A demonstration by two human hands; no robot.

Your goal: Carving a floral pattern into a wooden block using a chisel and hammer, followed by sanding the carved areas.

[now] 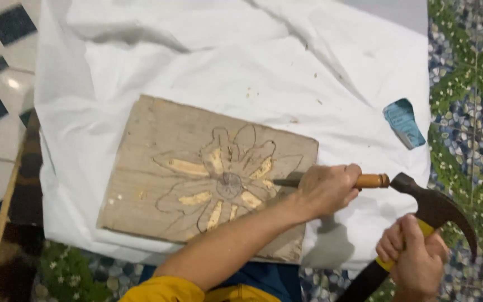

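At frame centre, left hand (326, 189) grips a chisel (331, 182) against the carved board (197, 173); lower right, right hand (415, 254) clenches a hammer (429, 215) touching the chisel's end.

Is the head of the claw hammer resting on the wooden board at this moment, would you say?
No, the black claw hammer head is off the carved wooden board, beside the orange-handled chisel's butt.

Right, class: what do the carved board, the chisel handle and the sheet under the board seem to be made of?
Carved board: bare weathered wood, grey surface with pale yellow fresh cuts.
Chisel handle: probably varnished wood, glossy orange-brown.
Sheet: white cloth, judging by soft creases and folds.
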